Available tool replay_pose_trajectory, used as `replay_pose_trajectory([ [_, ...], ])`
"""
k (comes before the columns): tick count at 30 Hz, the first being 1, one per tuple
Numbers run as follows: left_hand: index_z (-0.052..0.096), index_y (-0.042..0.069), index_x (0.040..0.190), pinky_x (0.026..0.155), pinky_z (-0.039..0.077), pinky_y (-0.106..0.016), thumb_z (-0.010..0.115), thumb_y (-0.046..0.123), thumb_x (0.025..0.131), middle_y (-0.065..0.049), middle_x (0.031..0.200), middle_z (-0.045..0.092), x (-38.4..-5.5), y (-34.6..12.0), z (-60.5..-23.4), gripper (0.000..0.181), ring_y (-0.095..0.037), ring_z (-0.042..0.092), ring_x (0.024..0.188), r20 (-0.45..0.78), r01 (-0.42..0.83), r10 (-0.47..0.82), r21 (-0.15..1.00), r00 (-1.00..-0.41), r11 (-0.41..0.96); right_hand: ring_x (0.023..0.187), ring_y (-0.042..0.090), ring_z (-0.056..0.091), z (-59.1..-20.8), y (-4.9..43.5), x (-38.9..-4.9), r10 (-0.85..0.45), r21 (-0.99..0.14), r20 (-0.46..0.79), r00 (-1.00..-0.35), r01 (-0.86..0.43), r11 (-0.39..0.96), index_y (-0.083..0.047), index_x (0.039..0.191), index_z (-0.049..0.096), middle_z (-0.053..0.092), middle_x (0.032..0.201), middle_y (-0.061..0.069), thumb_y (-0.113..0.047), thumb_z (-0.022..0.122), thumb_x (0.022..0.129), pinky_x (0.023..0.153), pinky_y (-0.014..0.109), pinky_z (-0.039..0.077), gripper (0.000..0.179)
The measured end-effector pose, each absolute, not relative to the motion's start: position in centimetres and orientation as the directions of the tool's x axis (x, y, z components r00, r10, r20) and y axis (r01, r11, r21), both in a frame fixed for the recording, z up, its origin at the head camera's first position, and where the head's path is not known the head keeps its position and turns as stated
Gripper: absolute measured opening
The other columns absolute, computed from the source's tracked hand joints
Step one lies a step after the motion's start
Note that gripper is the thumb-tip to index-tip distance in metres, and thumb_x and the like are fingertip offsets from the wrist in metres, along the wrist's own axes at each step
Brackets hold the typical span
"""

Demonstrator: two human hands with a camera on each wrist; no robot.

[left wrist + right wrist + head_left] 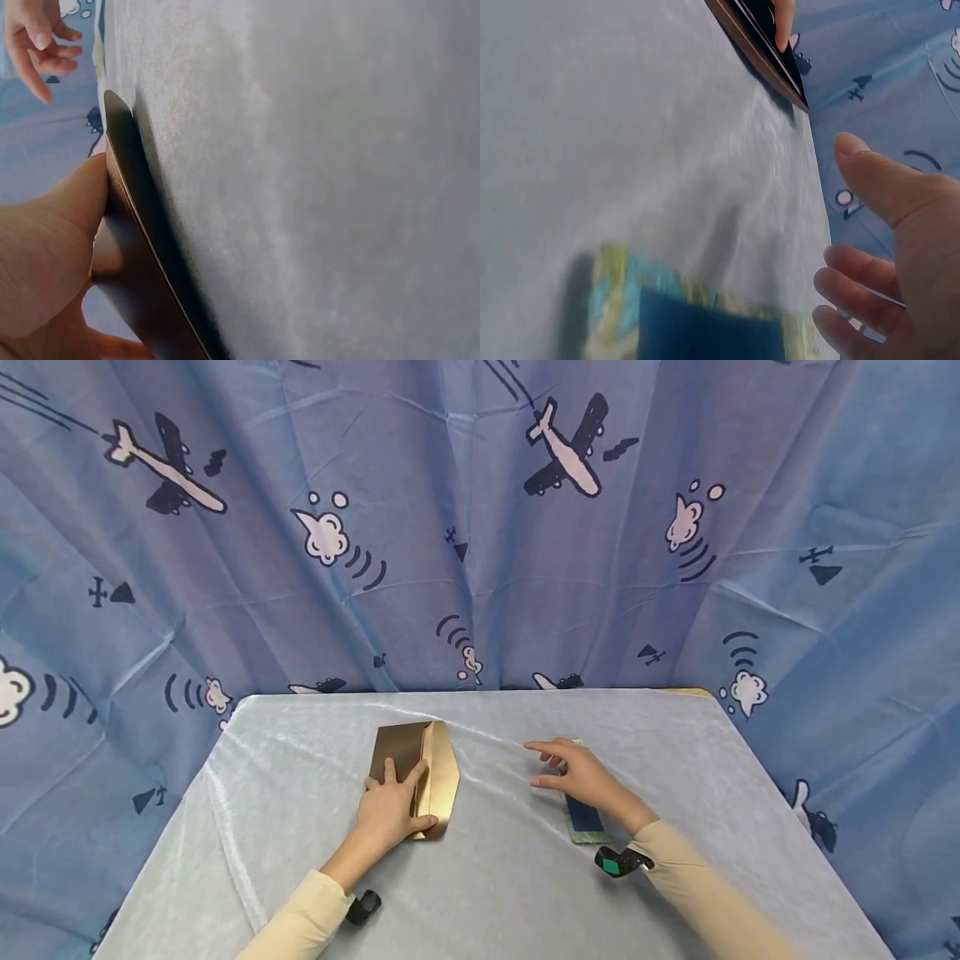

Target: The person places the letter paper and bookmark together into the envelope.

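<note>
My left hand point(387, 808) rests with spread fingers on a flat, envelope-like brown and gold case point(440, 777). Its pointed gold flap lies folded out to the right. In the left wrist view, the thumb touches the edge of this case point(139, 247), which stands slightly off the cloth there. My right hand point(588, 777) hovers over a flat rectangular piece with a dark blue middle and a patterned green-yellow border point(590, 837). Fingers and thumb of that hand are apart with nothing between them. Its wrist view shows the near end of the patterned piece point(619, 300); the hand covers part of it in the head view.
A pale grey velvety cloth point(510, 902) covers the table. Behind it hangs a blue curtain point(405, 635) with printed planes. Black wrist cameras sit at both cuffs, the right one point(622, 862) close to the patterned piece's near end.
</note>
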State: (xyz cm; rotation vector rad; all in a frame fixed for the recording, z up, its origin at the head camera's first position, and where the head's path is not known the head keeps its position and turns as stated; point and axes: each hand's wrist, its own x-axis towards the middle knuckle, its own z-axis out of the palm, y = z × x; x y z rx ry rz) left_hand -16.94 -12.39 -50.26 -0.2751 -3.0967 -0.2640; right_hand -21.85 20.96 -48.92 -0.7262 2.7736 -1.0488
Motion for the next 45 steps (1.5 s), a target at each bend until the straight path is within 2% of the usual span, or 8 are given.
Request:
replay_pose_trajectory([
  [12,0.044,0.024,0.149,0.053,0.052,-0.046,0.082,0.059,0.07,-0.039,0.145,0.041,-17.0,-12.3,-50.4,0.094,-0.066,0.054,0.109,0.027,0.166,0.164,0.173,-0.986,0.971,0.097,0.022,0.062,-49.6,24.6,-21.7,-0.353,-0.61,0.07,-0.933,-0.32,0.725,-0.02,0.141,0.056,0.065,0.111,0.009,-0.04,0.075,0.085,0.083,0.041,0.051,0.063],
  [21,0.044,0.024,0.149,0.053,0.052,-0.044,0.082,0.059,0.07,-0.039,0.145,0.042,-17.1,-12.4,-50.3,0.094,-0.065,0.055,0.107,0.023,0.165,0.164,0.171,-0.986,0.971,0.093,0.02,0.06,-50.2,26.0,-21.6,-0.32,-0.614,0.066,-0.945,-0.291,0.734,-0.016,0.139,0.059,0.066,0.104,0.01,-0.039,0.077,0.083,0.084,0.041,0.049,0.063],
  [29,0.045,0.024,0.149,0.052,0.051,-0.043,0.082,0.059,0.069,-0.039,0.145,0.042,-17.0,-12.4,-50.5,0.094,-0.065,0.055,0.107,0.038,0.167,0.163,0.171,-0.986,0.971,0.086,0.015,0.054,-51.0,26.6,-21.7,-0.308,-0.589,0.048,-0.95,-0.276,0.76,-0.016,0.137,0.06,0.065,0.099,0.007,-0.04,0.077,0.083,0.076,0.032,0.045,0.06],
  [34,0.044,0.024,0.149,0.053,0.052,-0.045,0.082,0.059,0.07,-0.039,0.145,0.042,-17.0,-12.4,-50.5,0.095,-0.066,0.054,0.108,0.034,0.166,0.162,0.179,-0.986,0.97,0.083,0.013,0.054,-51.4,26.7,-21.7,-0.297,-0.57,0.045,-0.954,-0.269,0.776,-0.016,0.136,0.061,0.065,0.097,0.005,-0.039,0.078,0.083,0.074,0.03,0.045,0.06],
  [45,0.044,0.025,0.15,0.052,0.051,-0.044,0.082,0.059,0.07,-0.039,0.146,0.041,-17.0,-12.4,-50.3,0.094,-0.066,0.054,0.11,0.016,0.157,0.156,0.183,-0.988,0.971,0.075,0.012,0.047,-52.2,26.6,-21.6,-0.291,-0.522,0.064,-0.955,-0.28,0.805,-0.013,0.133,0.064,0.056,0.086,0.004,-0.039,0.085,0.074,0.067,0.026,0.038,0.068],
])
